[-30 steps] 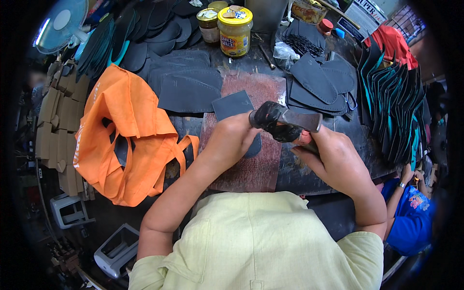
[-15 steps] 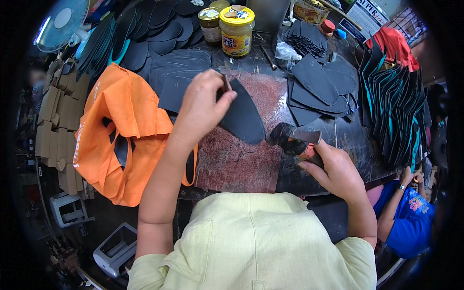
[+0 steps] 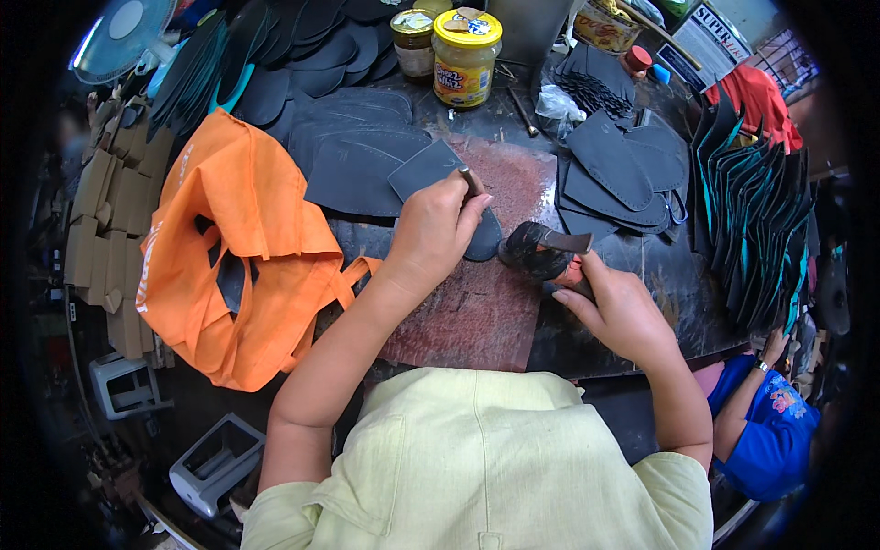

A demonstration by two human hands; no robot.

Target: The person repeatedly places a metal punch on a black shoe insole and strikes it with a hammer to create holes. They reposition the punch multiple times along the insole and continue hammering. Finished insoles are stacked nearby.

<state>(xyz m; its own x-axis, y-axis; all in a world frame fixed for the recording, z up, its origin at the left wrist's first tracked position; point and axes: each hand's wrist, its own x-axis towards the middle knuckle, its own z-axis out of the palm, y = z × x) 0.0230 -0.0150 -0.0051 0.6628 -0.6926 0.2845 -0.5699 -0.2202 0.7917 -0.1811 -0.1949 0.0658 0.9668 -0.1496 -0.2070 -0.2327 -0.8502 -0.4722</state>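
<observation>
My left hand (image 3: 431, 225) is closed around a short metal punch-like rod (image 3: 471, 181), its top end sticking up past the fingers. The hand covers the middle of a black sole-shaped piece (image 3: 423, 169), which lies on a worn reddish-brown board (image 3: 458, 321). Whether the rod's lower end touches the piece is hidden. To the right, my right hand (image 3: 623, 307) grips a hammer (image 3: 541, 252) with a thick dark face and a flat metal blade end. The hammer head is beside the rounded end of the piece, lower right of the rod.
Black flat pieces (image 3: 357, 174) lie behind my left hand, with more stitched-edge ones (image 3: 610, 165) at right. An orange cloth bag (image 3: 247, 192) sits at left. Jars (image 3: 466, 69) stand at the back. Black-and-teal pieces (image 3: 747, 220) stand at far right, near a person in blue (image 3: 765, 412).
My left hand has moved right and toward me with the rod, now over the middle of the black piece. My right hand and hammer have shifted slightly left.
</observation>
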